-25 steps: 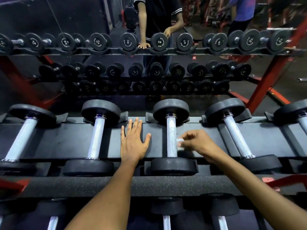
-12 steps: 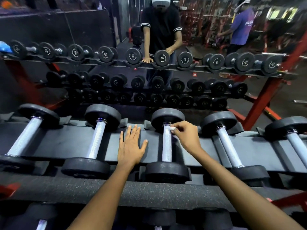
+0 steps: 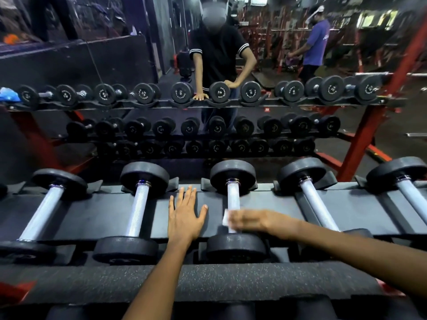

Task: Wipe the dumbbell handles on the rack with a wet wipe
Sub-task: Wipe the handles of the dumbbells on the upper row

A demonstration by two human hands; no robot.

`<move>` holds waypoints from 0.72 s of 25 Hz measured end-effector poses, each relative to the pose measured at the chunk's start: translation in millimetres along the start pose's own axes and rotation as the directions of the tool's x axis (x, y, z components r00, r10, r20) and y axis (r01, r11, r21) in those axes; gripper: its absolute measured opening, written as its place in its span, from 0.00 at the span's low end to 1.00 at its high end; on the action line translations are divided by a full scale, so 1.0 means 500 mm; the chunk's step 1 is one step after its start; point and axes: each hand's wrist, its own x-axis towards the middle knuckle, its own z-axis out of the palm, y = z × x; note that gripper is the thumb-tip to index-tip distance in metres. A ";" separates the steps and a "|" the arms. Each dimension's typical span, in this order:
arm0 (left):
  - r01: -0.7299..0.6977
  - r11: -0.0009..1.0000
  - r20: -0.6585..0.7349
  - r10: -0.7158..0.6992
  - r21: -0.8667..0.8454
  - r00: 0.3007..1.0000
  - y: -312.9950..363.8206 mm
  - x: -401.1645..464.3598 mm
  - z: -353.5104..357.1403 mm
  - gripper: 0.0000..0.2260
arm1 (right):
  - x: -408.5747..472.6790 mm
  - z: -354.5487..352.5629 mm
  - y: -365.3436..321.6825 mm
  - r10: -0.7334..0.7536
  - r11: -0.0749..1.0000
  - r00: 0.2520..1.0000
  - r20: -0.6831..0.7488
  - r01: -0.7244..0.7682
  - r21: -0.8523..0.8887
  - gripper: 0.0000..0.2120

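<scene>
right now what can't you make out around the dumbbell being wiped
All in the head view:
- Right hand: motion blur, so its hold on the wet wipe is unclear.
- Lower part of the handle: hidden by that hand and the wipe.
- Lower-shelf dumbbells: cut off by the bottom edge.
- Plate markings in the mirror: too small to read.
- Left hand: flat on the rack, plainly visible.

Open lanes of flat black rack shelf point(image 3: 104, 218) run between the parallel dumbbell handles, each lane walled by round weight heads front and back (the left hand point(image 3: 184, 218) lies flat in one, just beside the middle dumbbell point(image 3: 233, 199)).
</scene>
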 end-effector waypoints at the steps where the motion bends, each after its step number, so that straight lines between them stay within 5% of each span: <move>1: 0.001 1.000 -0.002 -0.001 -0.002 1.000 0.000 0.003 -0.002 0.37 | -0.002 0.004 0.016 -0.125 0.991 0.988 0.087 0.128 -0.033 0.18; 2: 0.000 1.000 -0.005 0.000 -0.006 1.000 0.001 0.007 -0.002 0.37 | 0.010 -0.014 0.032 -0.125 0.987 0.985 0.116 0.136 -0.090 0.18; 5: 0.000 1.000 -0.010 0.000 0.003 1.000 0.002 0.006 0.003 0.36 | 0.050 -0.055 0.060 0.157 0.988 0.988 0.002 -0.157 0.010 0.17; 8: 0.005 1.000 -0.003 -0.005 -0.003 1.000 0.000 0.003 -0.001 0.33 | 0.028 -0.041 0.020 -0.057 0.998 0.977 0.206 0.060 -0.012 0.19; 10: 0.003 1.000 -0.010 -0.003 0.004 1.000 -0.002 0.006 -0.001 0.31 | 0.029 -0.050 0.034 -0.178 0.982 0.960 0.218 0.186 -0.018 0.22; 13: -0.012 0.999 -0.002 0.012 0.053 1.000 0.000 0.006 0.005 0.34 | 0.059 -0.079 0.078 0.011 0.999 0.999 0.052 -0.009 -0.048 0.19; 15: -0.016 0.998 0.009 0.015 0.069 1.000 -0.002 0.006 0.009 0.36 | 0.042 -0.028 0.074 -0.163 0.969 0.985 0.051 0.170 -0.181 0.19; 18: -0.021 0.998 0.013 0.020 0.067 1.000 -0.004 0.011 0.008 0.35 | 0.035 -0.019 0.069 -0.345 0.888 0.896 0.279 0.408 -0.212 0.20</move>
